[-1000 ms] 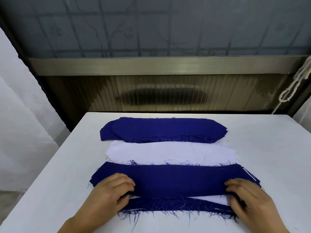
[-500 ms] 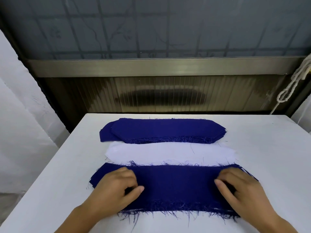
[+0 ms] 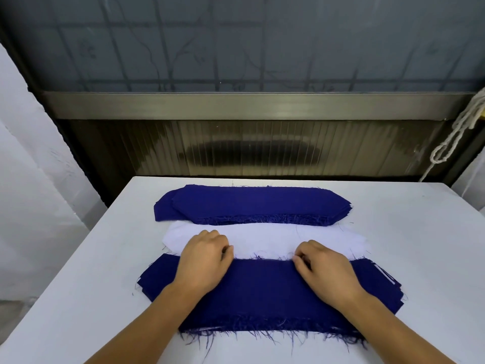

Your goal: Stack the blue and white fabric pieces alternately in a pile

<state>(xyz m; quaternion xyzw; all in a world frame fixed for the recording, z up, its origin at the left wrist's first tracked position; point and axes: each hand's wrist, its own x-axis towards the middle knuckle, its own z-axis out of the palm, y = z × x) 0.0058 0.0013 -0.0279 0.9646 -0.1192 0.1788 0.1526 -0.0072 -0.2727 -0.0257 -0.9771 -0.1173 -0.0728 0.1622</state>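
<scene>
On the white worktop [image 3: 78, 298] three groups of fabric lay in rows, one behind another. Nearest the person, at 6 o'clock in the view, sat the near blue pile [image 3: 265, 292], its top piece dark blue, its front edge frayed into loose threads; thin white edges showed at its right end, at about 3 o'clock of the pile. Just beyond it, toward 12 o'clock, lay the white fabric pieces [image 3: 265, 239], and touching their far edge, overlapping it, was the far blue stack [image 3: 252, 203], several blue pieces with angled ends.

Both forearms reached in from 6 o'clock across the near blue pile. The left hand [image 3: 203, 261] rested knuckles-up at the pile's far edge, around 11 o'clock of it, where blue met white. Its fingers [image 3: 225, 249] were curled under, the tips at the near edge of the white fabric pieces; whether its grip had pinched the cloth I could not tell. The right hand [image 3: 325, 269] lay at about 1 o'clock of the pile, fingers likewise curled down at the same seam, and what its grip held, if anything, was hidden under the knuckles.

Behind the worktop, at 12 o'clock, ran a metal ledge [image 3: 249, 106] below a dark window pane. A knotted white rope [image 3: 456, 135] hung at 2 o'clock.
</scene>
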